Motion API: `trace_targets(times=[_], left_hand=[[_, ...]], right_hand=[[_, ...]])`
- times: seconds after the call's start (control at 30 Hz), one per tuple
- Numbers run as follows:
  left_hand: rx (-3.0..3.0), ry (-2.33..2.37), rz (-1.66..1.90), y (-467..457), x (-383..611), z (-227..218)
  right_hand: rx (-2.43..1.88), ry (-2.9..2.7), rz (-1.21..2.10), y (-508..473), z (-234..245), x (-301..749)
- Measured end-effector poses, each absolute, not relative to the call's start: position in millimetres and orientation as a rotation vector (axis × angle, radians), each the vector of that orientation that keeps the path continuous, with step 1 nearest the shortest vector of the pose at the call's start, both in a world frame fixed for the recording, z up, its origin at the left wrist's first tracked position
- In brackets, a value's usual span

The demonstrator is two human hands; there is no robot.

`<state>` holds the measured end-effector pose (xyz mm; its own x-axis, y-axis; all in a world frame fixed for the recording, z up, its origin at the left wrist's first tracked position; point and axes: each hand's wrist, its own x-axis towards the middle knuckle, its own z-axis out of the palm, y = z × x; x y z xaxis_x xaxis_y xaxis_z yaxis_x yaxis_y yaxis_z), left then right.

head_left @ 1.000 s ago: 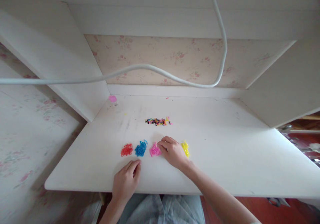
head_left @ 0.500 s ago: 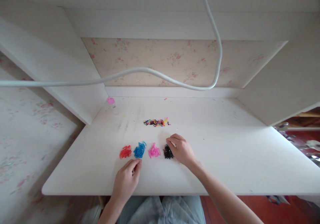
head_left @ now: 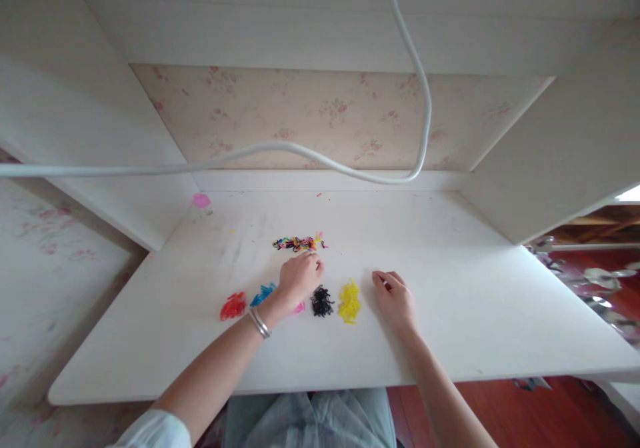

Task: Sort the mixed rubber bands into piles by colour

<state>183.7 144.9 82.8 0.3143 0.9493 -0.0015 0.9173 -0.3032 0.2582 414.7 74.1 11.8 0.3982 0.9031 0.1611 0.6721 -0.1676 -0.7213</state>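
Piles of small rubber bands lie in a row on the white desk: red (head_left: 233, 306), blue (head_left: 262, 295), pink (head_left: 299, 307), black (head_left: 322, 301) and yellow (head_left: 349, 301). Behind them is a mixed heap of coloured bands (head_left: 297, 243). My left hand (head_left: 301, 277) reaches over the pink pile, just in front of the mixed heap. Its fingers are curled closed and partly hidden. To the right of the yellow pile, my right hand (head_left: 395, 301) hovers low or rests, its fingertips pinched together. Whatever either hand holds is too small to see.
A white cable (head_left: 285, 147) hangs across the view above the desk (head_left: 450, 301). At the back left corner stands a small clear container with a pink top (head_left: 201, 201). Side panels and a floral back wall enclose the desk.
My left hand has moved forward and right, from before the blue pile to near the mixed heap. My right hand has moved right, off the black pile, uncovering the yellow one. The view has shifted.
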Motion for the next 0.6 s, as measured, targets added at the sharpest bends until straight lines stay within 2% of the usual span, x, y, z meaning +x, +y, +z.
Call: trace_targets(times=[0.43,0.6], left_hand=[[2.503,1.607,0.115,194,224,63],[2.482,1.585,0.191,192,225,64]], right_hand=[[-1.962,-1.371,0.395,80,15,416],[-1.943,-1.378,0.407,80,17,416]])
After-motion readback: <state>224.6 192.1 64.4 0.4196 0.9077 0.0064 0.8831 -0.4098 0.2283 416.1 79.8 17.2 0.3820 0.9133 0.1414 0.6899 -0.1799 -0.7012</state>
